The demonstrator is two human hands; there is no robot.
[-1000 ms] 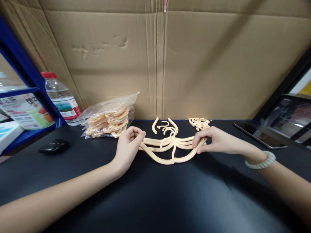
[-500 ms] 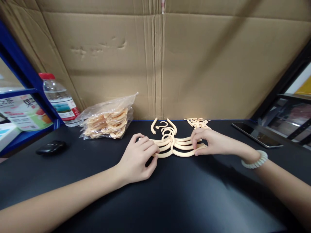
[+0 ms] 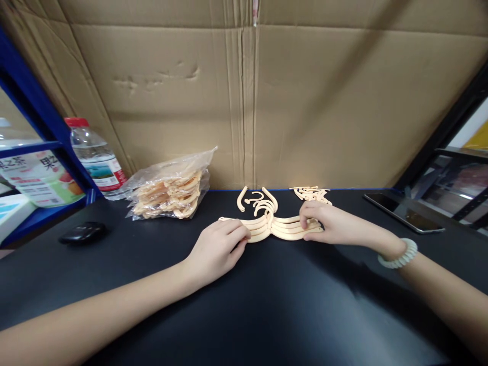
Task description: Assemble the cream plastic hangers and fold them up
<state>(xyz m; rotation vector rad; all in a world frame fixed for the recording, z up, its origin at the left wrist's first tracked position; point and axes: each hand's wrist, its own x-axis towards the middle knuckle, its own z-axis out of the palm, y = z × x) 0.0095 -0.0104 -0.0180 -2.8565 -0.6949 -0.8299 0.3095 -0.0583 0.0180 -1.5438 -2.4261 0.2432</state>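
Note:
Several cream curved pieces shaped like hangers [image 3: 287, 229] lie stacked close together on the black table, their hooks pointing away from me. My left hand [image 3: 221, 246] is curled round their left ends, its fingertips partly hidden. At the right ends, my right hand [image 3: 324, 222] grips the pieces between thumb and fingers. Just beyond the hooks lie two separate curved cream pieces, a left one [image 3: 241, 199] and a right one [image 3: 270, 198].
Behind my right hand is a pile of small cream parts [image 3: 310, 193]. A phone [image 3: 402, 212] lies at the right. On the left are a clear bag of cream parts [image 3: 170, 190], a black mouse [image 3: 83, 233] and a water bottle [image 3: 99, 162]. Cardboard [image 3: 324, 101] stands behind.
The gaps between the hanger-shaped pieces have closed; the nearest one has moved away from me against the others. Both hands have shifted slightly, and my left fingers have drawn closer together.

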